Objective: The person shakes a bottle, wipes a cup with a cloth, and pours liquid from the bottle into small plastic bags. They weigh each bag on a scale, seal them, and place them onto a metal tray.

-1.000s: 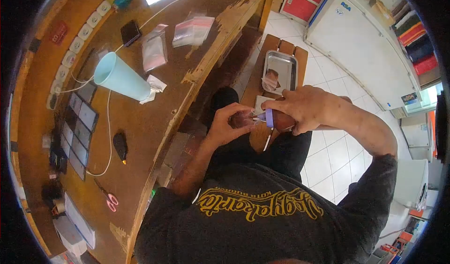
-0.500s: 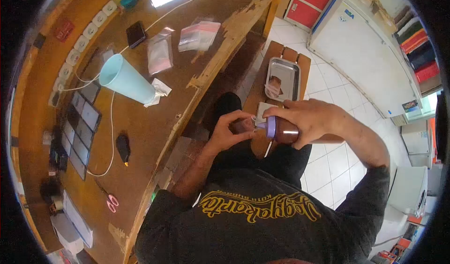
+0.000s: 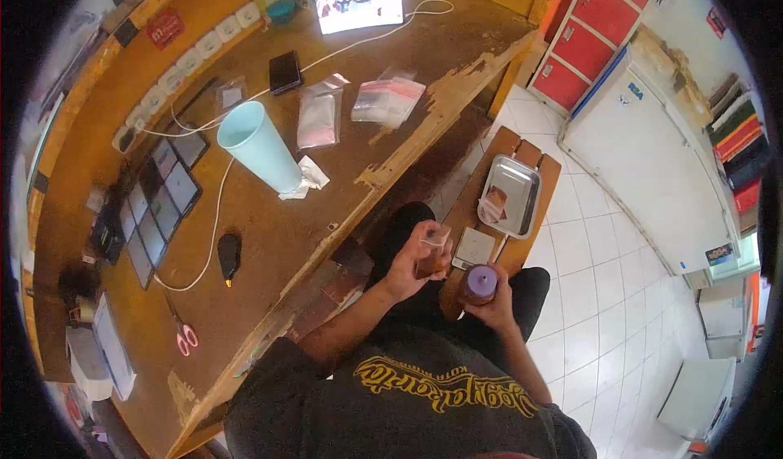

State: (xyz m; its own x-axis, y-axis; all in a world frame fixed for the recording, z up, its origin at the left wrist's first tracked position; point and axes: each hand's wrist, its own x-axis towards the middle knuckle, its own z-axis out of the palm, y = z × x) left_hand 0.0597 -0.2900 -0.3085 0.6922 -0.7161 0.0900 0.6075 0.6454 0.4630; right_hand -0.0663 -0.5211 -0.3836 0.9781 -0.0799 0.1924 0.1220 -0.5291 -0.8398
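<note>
My left hand point(image 3: 406, 270) is closed round a small clear plastic bag point(image 3: 432, 251) with something reddish brown in its lower part. To its right, my right hand point(image 3: 496, 306) grips a squeeze bottle point(image 3: 481, 284) with a purple cap, its nozzle pointing up. The bottle and the bag are apart. Just beyond them a small flat scale point(image 3: 475, 248) lies on the wooden bench point(image 3: 548, 168). Farther along the bench is a metal tray point(image 3: 532, 183), with a filled plastic bag point(image 3: 493, 205) in it.
On the wooden desk point(image 3: 269, 231) at left stand a light blue cup point(image 3: 259, 147) and a lit screen point(image 3: 359, 6). Clear bags point(image 3: 390, 100), a black phone point(image 3: 285, 72), a tablet point(image 3: 169, 198), pink scissors point(image 3: 186, 338) and cables lie there too. A white freezer point(image 3: 628, 141) stands at right.
The bottle has gone from tipped sideways at the bag's opening to upright, apart from the bag. My right arm has drawn in closer to the body. The whole view has shifted.
</note>
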